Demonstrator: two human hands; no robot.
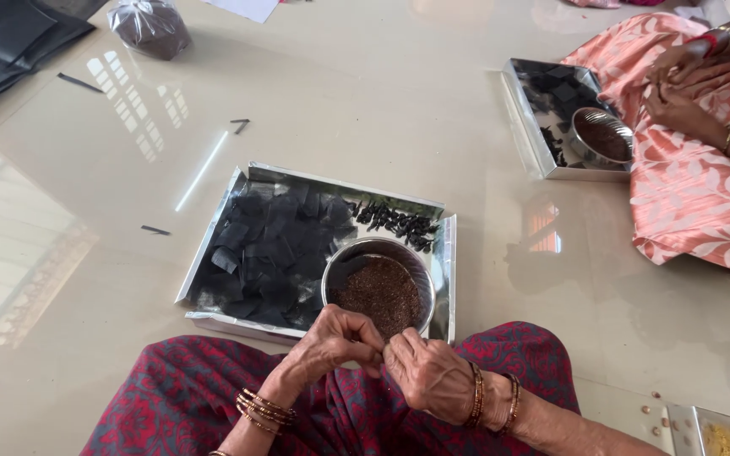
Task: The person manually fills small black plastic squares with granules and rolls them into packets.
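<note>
My left hand (329, 344) and my right hand (427, 374) meet fingertip to fingertip over my lap, just in front of a steel bowl (379, 248) of brown powder. What the fingertips pinch is too small to see. The bowl stands in a shiny metal tray (216, 230) that also holds a heap of black paper squares (269, 250) and a row of small rolled black pieces (399, 222) at its far edge. Both wrists wear bangles.
Another person in a peach floral dress (691, 190) sits at the right beside a second metal tray (524, 110) with a bowl (603, 137). A plastic bag of brown powder (150, 27) and black sheets (2, 42) lie at the far left. A small tray (720, 432) sits near right.
</note>
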